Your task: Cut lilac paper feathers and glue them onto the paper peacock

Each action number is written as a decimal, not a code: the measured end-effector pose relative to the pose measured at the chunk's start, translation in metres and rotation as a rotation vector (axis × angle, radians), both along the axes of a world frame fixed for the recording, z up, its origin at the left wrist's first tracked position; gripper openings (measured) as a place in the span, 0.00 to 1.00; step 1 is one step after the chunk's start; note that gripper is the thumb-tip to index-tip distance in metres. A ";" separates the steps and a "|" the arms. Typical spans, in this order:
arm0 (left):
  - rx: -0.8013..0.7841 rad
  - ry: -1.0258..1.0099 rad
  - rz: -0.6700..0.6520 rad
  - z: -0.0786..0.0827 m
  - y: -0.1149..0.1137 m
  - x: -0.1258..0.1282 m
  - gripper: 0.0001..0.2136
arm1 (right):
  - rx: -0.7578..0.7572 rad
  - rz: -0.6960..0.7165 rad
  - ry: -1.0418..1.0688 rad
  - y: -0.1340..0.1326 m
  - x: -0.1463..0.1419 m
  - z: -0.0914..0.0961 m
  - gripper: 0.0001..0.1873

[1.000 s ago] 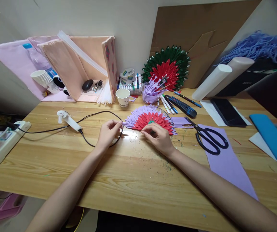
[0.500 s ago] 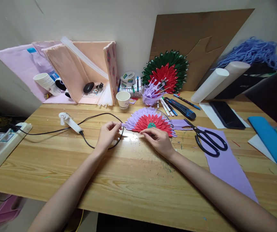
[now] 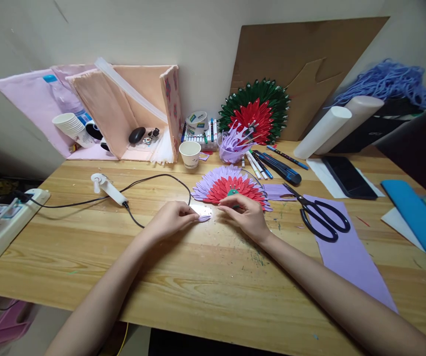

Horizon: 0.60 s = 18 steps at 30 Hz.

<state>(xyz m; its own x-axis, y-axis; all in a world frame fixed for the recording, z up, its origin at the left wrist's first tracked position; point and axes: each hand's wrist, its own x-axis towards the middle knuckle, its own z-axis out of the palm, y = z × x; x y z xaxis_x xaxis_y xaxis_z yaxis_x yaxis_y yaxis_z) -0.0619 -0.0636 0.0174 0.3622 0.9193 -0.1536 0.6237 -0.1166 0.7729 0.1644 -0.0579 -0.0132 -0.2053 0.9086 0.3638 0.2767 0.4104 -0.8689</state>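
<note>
A half-round craft flower of purple outer petals, red inner petals and a green centre lies flat on the wooden table. My left hand pinches a small purple petal piece just in front of the flower's left edge. My right hand rests at the flower's near edge, fingers curled and touching the red petals. The two hands are a short gap apart.
A white glue gun with a black cord lies left. Black scissors lie on purple foam sheet at right. Behind stand a paper cup, a purple bowl of petals, pens, a finished green-red flower and a phone.
My left hand has moved right and toward me, off the cord, and now holds a purple petal by the flower's left edge. My right hand has barely shifted.
</note>
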 end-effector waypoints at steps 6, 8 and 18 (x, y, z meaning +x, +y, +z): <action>0.227 -0.012 0.109 0.012 -0.004 0.018 0.12 | 0.090 -0.029 -0.039 0.000 0.000 0.002 0.07; 0.149 -0.147 0.059 0.015 -0.005 0.028 0.13 | 0.123 -0.019 -0.058 0.000 -0.001 0.003 0.07; 0.083 -0.261 0.093 0.010 -0.006 0.043 0.09 | 0.284 0.021 -0.126 -0.001 -0.002 0.001 0.05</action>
